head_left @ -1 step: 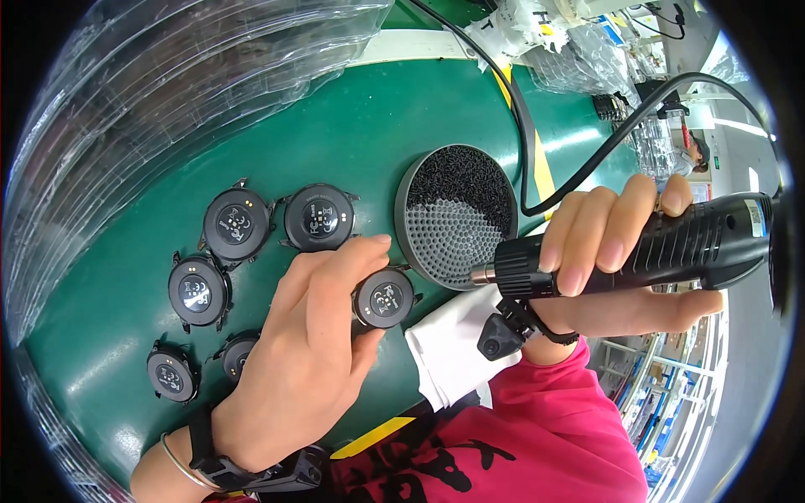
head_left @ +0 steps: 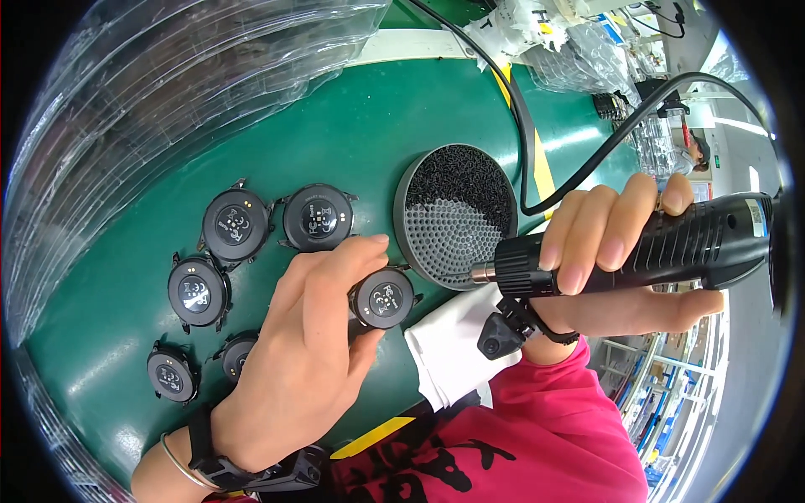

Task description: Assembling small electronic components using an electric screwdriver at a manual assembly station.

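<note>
My left hand pinches a round black watch body between thumb and fingers, its back with printed marks facing up. In my right hand is a black electric screwdriver, lying almost level. Its metal tip points left and hangs over the near rim of a round grey screw tray. Small black screws heap in the tray's far part, while the near part shows bare dimples. More watch bodies lie back up on the left: one just beyond my left hand, another beside it.
Stacked clear plastic trays rise at the far left. A folded white cloth lies by the screw tray. The black cable loops over the green table. At far right, another person shows beyond the bench.
</note>
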### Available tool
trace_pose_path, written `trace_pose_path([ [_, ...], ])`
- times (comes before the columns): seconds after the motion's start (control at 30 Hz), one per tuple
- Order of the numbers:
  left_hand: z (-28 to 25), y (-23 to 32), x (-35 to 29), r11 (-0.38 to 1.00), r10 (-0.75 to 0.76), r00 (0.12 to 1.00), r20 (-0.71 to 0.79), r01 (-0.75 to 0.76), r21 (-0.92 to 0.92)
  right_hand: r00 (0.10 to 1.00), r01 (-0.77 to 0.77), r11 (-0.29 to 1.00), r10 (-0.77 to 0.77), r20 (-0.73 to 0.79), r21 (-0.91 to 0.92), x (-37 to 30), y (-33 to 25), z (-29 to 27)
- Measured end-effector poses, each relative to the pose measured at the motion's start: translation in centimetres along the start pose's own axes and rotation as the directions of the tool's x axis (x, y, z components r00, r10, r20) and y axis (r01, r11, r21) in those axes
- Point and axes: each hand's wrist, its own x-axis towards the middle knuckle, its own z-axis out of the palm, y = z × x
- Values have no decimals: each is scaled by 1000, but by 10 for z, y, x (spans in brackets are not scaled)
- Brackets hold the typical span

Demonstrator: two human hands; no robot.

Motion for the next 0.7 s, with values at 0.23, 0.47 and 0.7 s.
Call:
trace_pose_path([
  [0.23,-1,6,5,990,-42,998,-52,34,-140,999,41,999,-41,21,-21,5,-5,-8],
  [0.47,-23,11,24,997,-34,977,-210,47,57,998,63,998,-63,6,-24,9,-8,-11],
  [0.7,-36,18,31,918,-86,985,-148,136,374,996,60,992,-66,-58,-110,7,-14,-8],
])
